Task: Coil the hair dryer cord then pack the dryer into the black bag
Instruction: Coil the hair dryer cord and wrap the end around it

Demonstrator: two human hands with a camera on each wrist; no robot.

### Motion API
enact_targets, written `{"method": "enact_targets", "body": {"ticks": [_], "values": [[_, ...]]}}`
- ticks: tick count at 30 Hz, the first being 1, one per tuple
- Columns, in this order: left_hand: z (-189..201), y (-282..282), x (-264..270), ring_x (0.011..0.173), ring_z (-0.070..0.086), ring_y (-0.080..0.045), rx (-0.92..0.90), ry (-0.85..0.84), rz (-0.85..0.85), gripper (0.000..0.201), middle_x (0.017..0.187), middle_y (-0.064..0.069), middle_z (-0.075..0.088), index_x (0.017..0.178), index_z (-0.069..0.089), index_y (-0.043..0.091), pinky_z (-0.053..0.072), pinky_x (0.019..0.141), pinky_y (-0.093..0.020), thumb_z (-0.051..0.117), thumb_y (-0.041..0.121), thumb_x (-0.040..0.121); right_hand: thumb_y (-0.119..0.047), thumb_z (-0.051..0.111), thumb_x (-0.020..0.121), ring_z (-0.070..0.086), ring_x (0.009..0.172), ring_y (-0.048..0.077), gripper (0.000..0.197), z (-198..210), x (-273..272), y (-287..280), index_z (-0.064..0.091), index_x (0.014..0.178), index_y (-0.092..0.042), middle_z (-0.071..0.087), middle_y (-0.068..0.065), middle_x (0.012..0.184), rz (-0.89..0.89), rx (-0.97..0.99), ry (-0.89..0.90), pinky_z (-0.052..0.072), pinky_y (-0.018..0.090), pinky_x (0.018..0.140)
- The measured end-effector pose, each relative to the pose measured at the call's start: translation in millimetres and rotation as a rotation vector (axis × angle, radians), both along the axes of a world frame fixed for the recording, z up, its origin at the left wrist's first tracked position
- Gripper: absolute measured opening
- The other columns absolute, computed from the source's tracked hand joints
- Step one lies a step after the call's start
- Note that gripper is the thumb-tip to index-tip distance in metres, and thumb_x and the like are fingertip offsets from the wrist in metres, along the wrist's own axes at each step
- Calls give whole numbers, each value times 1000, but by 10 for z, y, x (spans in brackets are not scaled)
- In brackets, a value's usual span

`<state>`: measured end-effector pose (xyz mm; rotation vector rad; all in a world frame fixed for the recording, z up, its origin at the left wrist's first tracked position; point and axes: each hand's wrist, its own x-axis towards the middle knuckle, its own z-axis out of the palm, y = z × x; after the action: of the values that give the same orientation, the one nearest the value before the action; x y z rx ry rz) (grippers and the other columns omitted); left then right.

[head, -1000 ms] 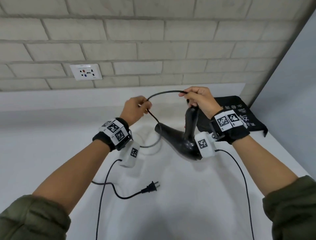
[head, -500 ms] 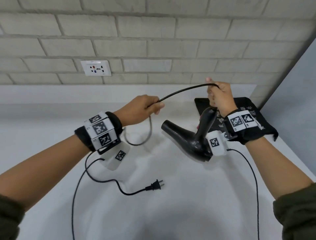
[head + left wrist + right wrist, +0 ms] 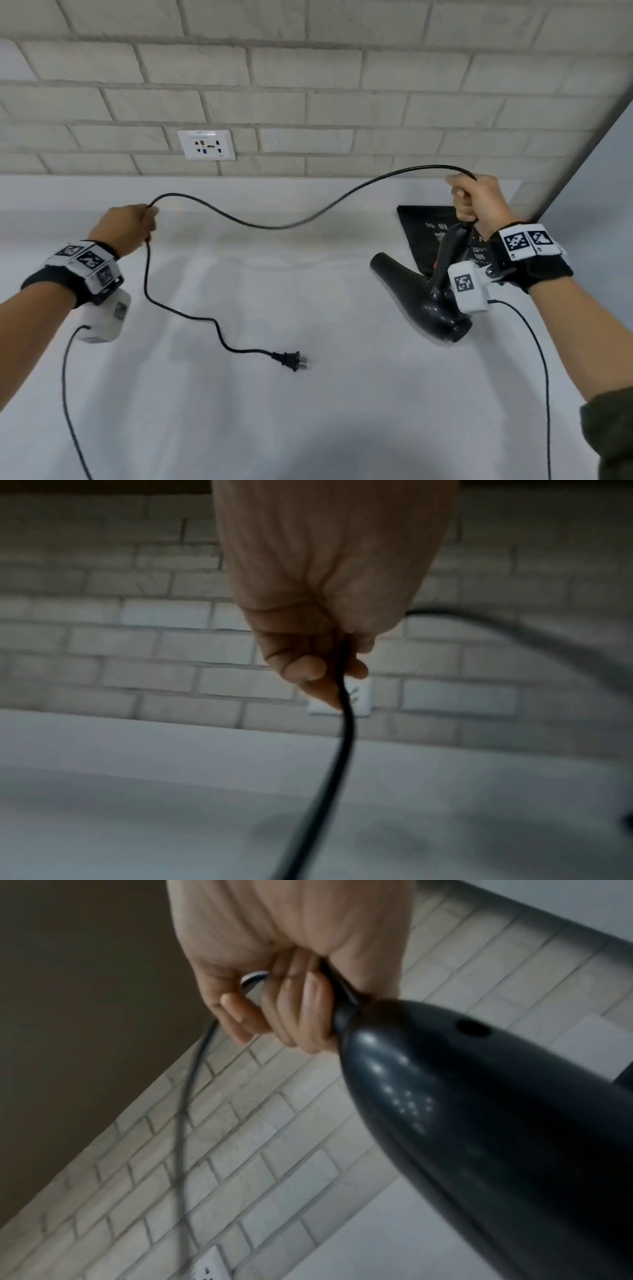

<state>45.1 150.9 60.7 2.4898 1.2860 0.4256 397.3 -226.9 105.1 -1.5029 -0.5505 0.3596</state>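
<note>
Head view: right hand (image 3: 479,202) has its fingers (image 3: 301,1015) wrapped around the handle end of the black hair dryer (image 3: 421,294), held above the white surface (image 3: 342,411), nozzle pointing left. Left hand (image 3: 126,226) pinches the cord (image 3: 274,226), which sags between the hands. The plug (image 3: 291,360) lies on the surface. The black bag (image 3: 421,226) lies flat behind the dryer, near the brick wall (image 3: 308,85).
</note>
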Motion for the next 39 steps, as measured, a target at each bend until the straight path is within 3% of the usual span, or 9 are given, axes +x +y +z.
{"method": "enact_targets", "body": {"ticks": [3, 7, 14, 20, 24, 29, 33, 36, 39], "values": [[168, -379, 465, 54, 59, -25, -11, -120, -136, 40, 60, -13, 61, 66, 53, 10, 46, 73, -30, 36, 27, 97, -20, 53, 83, 18, 27, 1, 29, 61, -178, 142, 42, 57, -13, 30, -14, 32, 131, -55, -26, 13, 13, 30], [398, -958, 1099, 31, 49, 0, -39, -290, -379, 40, 50, -1, 54, 59, 50, 15, 39, 41, -9, 41, 28, 95, -36, 47, 90, 16, 28, 2, 37, 103, -416, 351, 58, 64, -12, 23, -13, 34, 243, -131, -1, 15, 15, 30], [636, -1868, 1679, 41, 48, -2, 34, -286, -716, 38, 48, 4, 52, 60, 49, 25, 40, 57, -23, 41, 39, 94, -34, 51, 92, 18, 34, 3, 24, 70, -737, 560, 65, 105, -20, 26, -13, 41, 307, -171, -157, 14, 17, 34], [634, -1809, 1575, 46, 46, 3, -136, -274, -791, 31, 55, 7, 49, 66, 52, 23, 35, 53, -10, 45, 32, 94, -40, 50, 90, 20, 30, 0, 32, 84, -635, 436, 41, 65, -21, 30, -13, 35, 233, -80, -71, 15, 13, 31], [391, -1496, 1284, 61, 49, -10, -180, -43, -739, 27, 63, 4, 53, 74, 57, 17, 38, 64, -22, 46, 31, 94, -54, 56, 67, 17, 26, -1, 38, 117, -359, 242, 38, 64, -21, 27, -13, 32, 134, 38, 8, 11, 13, 29], [-71, -993, 928, 43, 53, 3, -242, 19, -500, 27, 65, -4, 60, 73, 60, 9, 41, 53, -11, 48, 22, 94, -34, 40, 96, 17, 26, 0, 37, 51, -54, 46, 36, 62, -20, 25, -12, 32, 102, 81, 78, 13, 14, 28], [-71, -776, 852, 40, 53, 4, -158, -246, -262, 27, 68, -10, 63, 75, 66, 4, 42, 48, -5, 53, 22, 91, -33, 34, 98, 15, 26, -1, 37, 68, -69, 75, 39, 63, -19, 23, -14, 32, 175, 3, 40, 12, 11, 30], [51, -746, 907, 57, 58, -14, -19, -352, -148, 28, 67, -13, 61, 79, 69, -1, 42, 60, -25, 57, 23, 87, -41, 27, 98, 14, 27, -1, 37, 84, -123, 136, 57, 89, -21, 20, -14, 32, 203, -38, 8, 12, 12, 30], [36, -746, 895, 74, 60, -32, -1, -319, -16, 29, 75, -20, 66, 82, 70, 0, 44, 71, -31, 57, 25, 87, -45, 21, 98, 13, 28, 0, 45, 69, -175, 163, 54, 118, -21, 20, -13, 32, 211, -57, -9, 12, 13, 31]]}}
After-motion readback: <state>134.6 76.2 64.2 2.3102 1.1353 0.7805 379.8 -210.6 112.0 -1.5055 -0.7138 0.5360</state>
